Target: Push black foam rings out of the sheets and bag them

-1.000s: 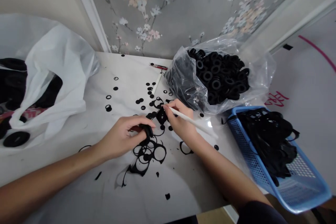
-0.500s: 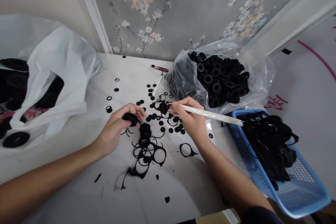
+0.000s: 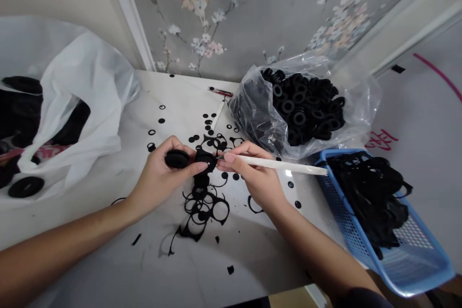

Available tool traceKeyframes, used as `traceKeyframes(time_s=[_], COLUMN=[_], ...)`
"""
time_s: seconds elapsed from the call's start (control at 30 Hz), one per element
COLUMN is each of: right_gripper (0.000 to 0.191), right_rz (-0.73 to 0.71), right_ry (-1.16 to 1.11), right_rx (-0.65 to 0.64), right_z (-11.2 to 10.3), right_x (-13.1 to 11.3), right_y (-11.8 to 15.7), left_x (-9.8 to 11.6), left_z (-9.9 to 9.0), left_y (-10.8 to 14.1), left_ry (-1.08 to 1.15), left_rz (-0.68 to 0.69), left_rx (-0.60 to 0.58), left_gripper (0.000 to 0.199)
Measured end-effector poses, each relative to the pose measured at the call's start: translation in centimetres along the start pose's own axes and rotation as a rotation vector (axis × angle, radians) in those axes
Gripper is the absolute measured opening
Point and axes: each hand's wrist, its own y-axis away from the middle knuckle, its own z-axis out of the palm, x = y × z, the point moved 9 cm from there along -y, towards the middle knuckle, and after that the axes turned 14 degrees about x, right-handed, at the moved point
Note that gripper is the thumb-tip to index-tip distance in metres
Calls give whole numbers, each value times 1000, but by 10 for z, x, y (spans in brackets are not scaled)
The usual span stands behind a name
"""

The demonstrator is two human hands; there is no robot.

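Place: you're in a home-style room | landmark: table (image 3: 224, 269) | behind table: floral wallpaper (image 3: 252, 19) | on table: plastic bag (image 3: 249, 115) of black rings (image 3: 299, 118) | table's right end: blue basket (image 3: 342, 197)

A thick black rubber ring (image 3: 176, 159), seen nearly edge-on, is pinched in the left hand (image 3: 162, 175). A ragged black rubber scrap (image 3: 205, 160) sits at its 3 o'clock, against the fingertips. A slim white stick (image 3: 277, 165), gripped in the right hand (image 3: 252, 175), lies almost level, its narrow end just beside the scrap.
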Motion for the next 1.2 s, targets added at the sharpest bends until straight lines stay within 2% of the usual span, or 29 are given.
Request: traceKeyframes(time_s=[0.2, 0.4, 0.57, 0.77, 0.87, 0.97, 1.03, 1.07, 1.2], right_gripper=[15, 8, 9, 14, 17, 16, 13, 13, 15], right_rz=[-58, -441, -618, -815, -820, -743, -648, -592, -432], right_ry=[161, 407, 616, 840, 910, 904, 798, 718, 497], right_rx=[-9, 46, 16, 53, 89, 155, 186, 177, 82], right_z=[-2, 1, 8, 16, 17, 8, 0, -3, -3], right_x=[-6, -25, -23, -18, -15, -17, -19, -19, -16], right_y=[0, 9, 18, 21, 15, 3, -5, -8, -12], left_x=[1, -2, 3, 2, 1, 3, 5, 6, 5], left_z=[0, 2, 7, 10, 10, 22, 27, 25, 6], left_y=[2, 3, 6, 6, 5, 10, 12, 10, -3], left_ry=[30, 23, 20, 3, 72, 222, 223, 189, 83], left_rz=[-3, -30, 8, 71, 52, -24, -19, 6, 140], left_rx=[-10, -25, -48, -83, -106, -260, -319, -289, -29], left_gripper=[37, 37, 38, 41, 42, 37, 34, 34, 33])
